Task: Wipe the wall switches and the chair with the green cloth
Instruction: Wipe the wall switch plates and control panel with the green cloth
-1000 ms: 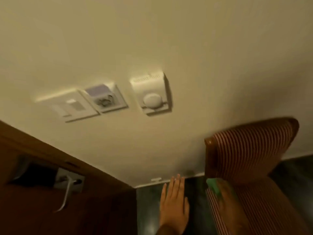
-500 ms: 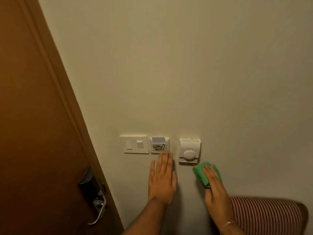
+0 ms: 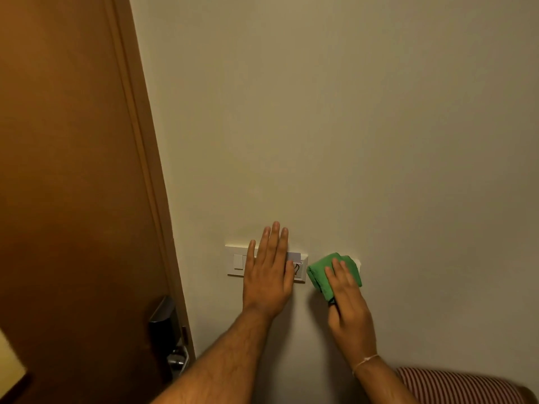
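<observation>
Both hands work the wall: left hand (image 3: 267, 275) spread flat over the switches (image 3: 237, 261), right hand (image 3: 348, 301) pressing the cloth (image 3: 320, 271) there. Next probably the chair (image 3: 455, 386).

1. The green cloth (image 3: 326, 271) was bunched and pressed flat against the wall, covering nearly all of a white wall unit whose corner showed at its upper right.
2. The white wall switches (image 3: 237, 261) sat just left of the cloth, partly hidden.
3. The striped chair (image 3: 455, 386) stood below, at lower right.
</observation>
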Tool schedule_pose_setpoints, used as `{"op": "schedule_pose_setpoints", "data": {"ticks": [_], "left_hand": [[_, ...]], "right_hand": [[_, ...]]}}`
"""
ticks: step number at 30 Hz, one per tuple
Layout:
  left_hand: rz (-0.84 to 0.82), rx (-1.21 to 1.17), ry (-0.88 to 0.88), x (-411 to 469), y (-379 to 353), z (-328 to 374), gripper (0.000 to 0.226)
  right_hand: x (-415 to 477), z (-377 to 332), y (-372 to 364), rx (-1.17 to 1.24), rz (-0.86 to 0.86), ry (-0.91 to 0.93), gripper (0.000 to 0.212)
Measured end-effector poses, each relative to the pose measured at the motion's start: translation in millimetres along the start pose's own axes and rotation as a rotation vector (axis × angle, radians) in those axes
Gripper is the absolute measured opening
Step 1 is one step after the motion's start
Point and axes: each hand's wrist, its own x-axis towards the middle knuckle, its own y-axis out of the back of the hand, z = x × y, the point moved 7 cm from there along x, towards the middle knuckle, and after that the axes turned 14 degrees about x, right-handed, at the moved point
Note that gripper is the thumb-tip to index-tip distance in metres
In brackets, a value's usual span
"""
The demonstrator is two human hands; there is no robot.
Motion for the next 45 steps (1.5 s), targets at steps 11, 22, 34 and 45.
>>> {"op": "schedule_pose_setpoints", "data": {"ticks": [11,22,34,45], "left_hand": [[0.051,0.004,0.052,24,-21,-65,0.074],[0.295,0.037,-0.040,82,-32,-80,0.077],[0.472,0.020,-0.108,89,-52,-85,0.065],[0.510,-0.032,-0.093,88,-49,-85,0.066]], "right_hand": [[3,-7,-53,-0.030,-0.032,0.095,0.054],[-19,21,-105,-0.044,-0.077,0.000,0.059],[-18,37,-139,-0.187,0.062,0.054,0.055],[-18,13,-167,-0.135,-0.011,0.070,0.046]]}}
